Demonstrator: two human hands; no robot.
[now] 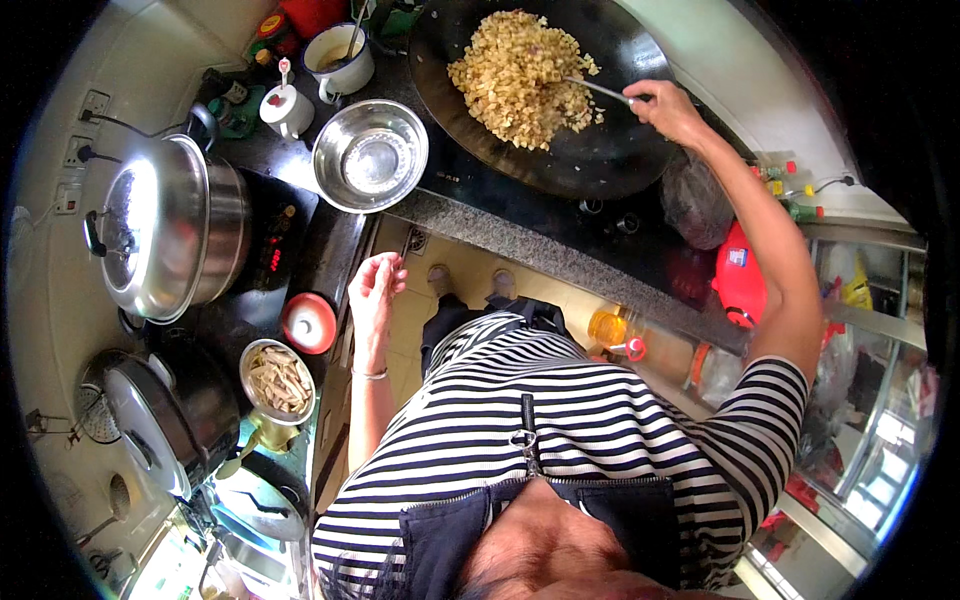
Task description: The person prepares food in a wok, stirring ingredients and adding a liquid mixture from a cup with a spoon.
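Observation:
My right hand (664, 111) grips the handle of a metal spoon or spatula (600, 90), whose far end is buried in a heap of diced pale-brown food (517, 82). The heap lies in a large dark wok (622, 157) on the black cooktop. My left hand (375, 289) holds nothing that I can see; it hangs in the air before the counter edge with its fingers curled and the thumb against them. Nearest to it on the counter are a bare steel basin (371, 156) and a red-rimmed enamel lid (309, 323).
A lidded steel pot (169, 225) stands on a lit induction cooker (277, 240) at left. Close by are a bowl of sliced food (277, 379), a dark lidded pot (169, 420), a lidded white mug (286, 111) and an enamel mug (337, 64) holding a spoon. An oil bottle (606, 328) stands below the counter.

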